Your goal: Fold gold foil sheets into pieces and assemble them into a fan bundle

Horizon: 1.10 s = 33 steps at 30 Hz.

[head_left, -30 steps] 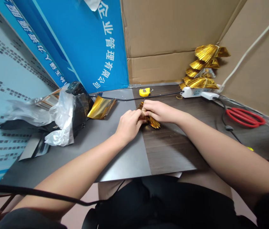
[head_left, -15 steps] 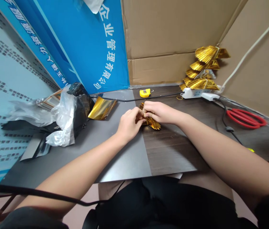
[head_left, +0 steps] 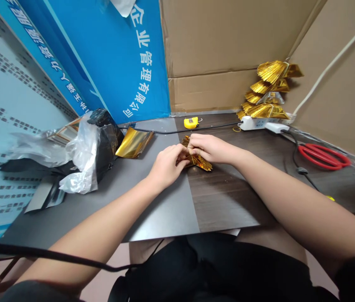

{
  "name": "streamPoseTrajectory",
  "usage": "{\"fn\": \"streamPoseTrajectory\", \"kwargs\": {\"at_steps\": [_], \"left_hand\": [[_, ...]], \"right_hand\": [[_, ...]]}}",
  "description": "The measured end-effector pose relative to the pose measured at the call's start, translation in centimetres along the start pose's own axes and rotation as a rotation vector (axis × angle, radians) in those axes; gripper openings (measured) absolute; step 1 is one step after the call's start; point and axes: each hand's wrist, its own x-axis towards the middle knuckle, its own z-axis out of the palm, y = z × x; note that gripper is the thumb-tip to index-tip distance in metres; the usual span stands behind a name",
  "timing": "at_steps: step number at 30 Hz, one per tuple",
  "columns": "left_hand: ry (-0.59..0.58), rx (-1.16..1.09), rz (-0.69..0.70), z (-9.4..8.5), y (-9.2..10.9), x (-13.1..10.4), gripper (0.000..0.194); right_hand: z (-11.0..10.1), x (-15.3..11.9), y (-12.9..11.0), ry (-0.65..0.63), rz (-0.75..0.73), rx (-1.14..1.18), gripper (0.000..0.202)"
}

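A bundle of pleated gold foil paper [head_left: 203,162] lies on the desk between my hands, its folded edges fanning out towards me. My left hand [head_left: 171,161] is closed on the bundle's left side, thumb and fingers pinching. Over its upper middle, my right hand [head_left: 205,147] is closed with the fingers bent in. A thin band seems to cross the bundle at its middle, partly hidden by my fingers. Left of my hands lies a flat stack of gold foil sheets [head_left: 134,143].
A yellow tape measure [head_left: 191,123] sits behind my hands. Tied gold foil bundles [head_left: 270,111] are piled by a white power strip [head_left: 255,122] at back right. Red-handled scissors [head_left: 323,156] lie right. Plastic bags [head_left: 84,153] stand left. A black cable [head_left: 171,132] crosses the desk.
My left hand has shifted slightly left, and more of the gold bundle's middle shows between my hands. My right hand stays nearly in place.
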Motion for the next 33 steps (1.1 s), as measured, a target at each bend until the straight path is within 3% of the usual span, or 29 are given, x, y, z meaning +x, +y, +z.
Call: {"fn": "streamPoseTrajectory", "kwargs": {"at_steps": [8, 16, 25, 31, 33], "left_hand": [[0.064, -0.24, -0.125, 0.5, 0.8, 0.2, 0.024], [0.147, -0.3, -0.176, 1.1, 0.7, 0.3, 0.024], [0.111, -0.176, -0.034, 1.7, 0.4, 0.2, 0.026], [0.111, -0.056, 0.057, 1.3, 0.0, 0.1, 0.023], [0.086, -0.051, 0.073, 1.1, -0.1, 0.0, 0.019]], "right_hand": [[0.1, 0.1, 0.1, 0.012, -0.005, -0.002, 0.018], [0.0, 0.1, -0.1, 0.044, 0.021, -0.001, 0.017], [-0.4, 0.0, -0.6, 0.039, 0.022, 0.027, 0.018], [-2.2, -0.5, -0.8, 0.041, 0.003, 0.062, 0.021], [-2.8, -0.7, -0.7, 0.055, 0.049, 0.047, 0.032]]}}
